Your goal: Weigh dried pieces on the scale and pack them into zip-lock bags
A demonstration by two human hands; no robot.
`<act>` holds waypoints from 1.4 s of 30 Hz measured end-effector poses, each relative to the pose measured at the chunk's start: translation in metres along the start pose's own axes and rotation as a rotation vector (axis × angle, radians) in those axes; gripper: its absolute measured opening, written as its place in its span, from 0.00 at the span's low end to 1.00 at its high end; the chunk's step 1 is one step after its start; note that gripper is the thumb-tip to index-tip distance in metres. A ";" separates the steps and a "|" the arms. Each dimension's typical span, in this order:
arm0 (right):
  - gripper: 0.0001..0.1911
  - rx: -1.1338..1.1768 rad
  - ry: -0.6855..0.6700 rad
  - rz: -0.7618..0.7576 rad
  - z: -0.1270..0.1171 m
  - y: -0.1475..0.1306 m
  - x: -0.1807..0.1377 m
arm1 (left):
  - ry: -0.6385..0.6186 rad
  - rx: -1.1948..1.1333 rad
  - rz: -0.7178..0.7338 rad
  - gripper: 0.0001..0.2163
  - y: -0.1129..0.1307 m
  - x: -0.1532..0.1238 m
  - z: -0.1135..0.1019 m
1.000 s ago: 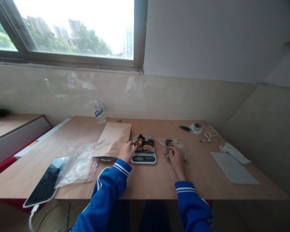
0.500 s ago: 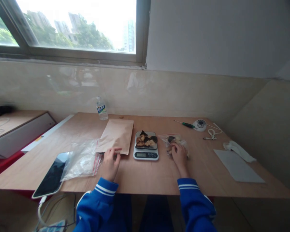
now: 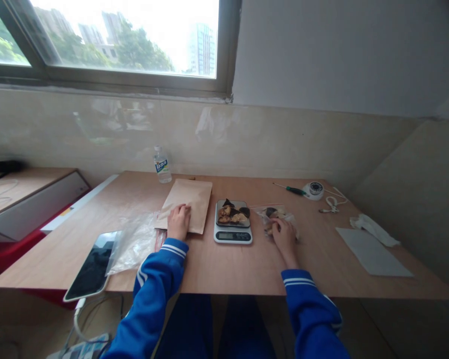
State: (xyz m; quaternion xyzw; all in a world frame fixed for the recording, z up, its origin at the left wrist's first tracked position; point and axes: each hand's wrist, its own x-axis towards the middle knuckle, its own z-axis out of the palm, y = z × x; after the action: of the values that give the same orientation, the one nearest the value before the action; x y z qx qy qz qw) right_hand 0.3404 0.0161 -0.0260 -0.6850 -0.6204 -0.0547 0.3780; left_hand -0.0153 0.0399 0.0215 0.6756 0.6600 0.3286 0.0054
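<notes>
My left hand (image 3: 178, 222) lies flat, fingers together, on the near edge of a brown paper envelope (image 3: 190, 199). Just right of it stands a small digital scale (image 3: 232, 235) with a pile of dark and tan dried pieces (image 3: 233, 213) on its pan. My right hand (image 3: 282, 233) rests with curled fingers on a clear zip bag (image 3: 276, 213) holding more of the same pieces, right of the scale. Both sleeves are blue with white stripes.
Several empty clear zip bags (image 3: 134, 242) and a phone (image 3: 93, 264) lie at the left front of the wooden table (image 3: 228, 269). A water bottle (image 3: 162, 164) stands at the back. At the right lie a screwdriver (image 3: 290, 189), a white round device (image 3: 314, 189), a grey sheet (image 3: 372, 252) and a white cloth (image 3: 372, 228).
My left hand left the scale's left side, swung down toward the table's front, then came up onto the envelope. My right hand stayed on the bag of pieces.
</notes>
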 end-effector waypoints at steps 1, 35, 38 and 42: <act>0.19 -0.002 -0.001 0.001 0.000 0.000 0.000 | 0.005 -0.004 0.000 0.13 0.001 0.000 -0.003; 0.23 0.976 -0.111 0.343 -0.076 -0.163 -0.127 | -0.053 -0.661 0.028 0.16 0.101 -0.140 -0.109; 0.21 1.129 -0.323 0.270 -0.082 -0.207 -0.140 | -0.150 -0.804 0.016 0.14 0.116 -0.158 -0.087; 0.21 1.176 -0.289 0.386 -0.080 -0.193 -0.138 | -0.068 -0.826 -0.146 0.13 0.108 -0.160 -0.078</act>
State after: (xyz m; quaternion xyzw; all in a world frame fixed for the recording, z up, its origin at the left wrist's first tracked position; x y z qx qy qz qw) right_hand 0.1693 -0.1529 0.0430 -0.4629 -0.4571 0.4572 0.6065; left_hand 0.0596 -0.1509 0.0607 0.5786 0.5183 0.5418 0.3209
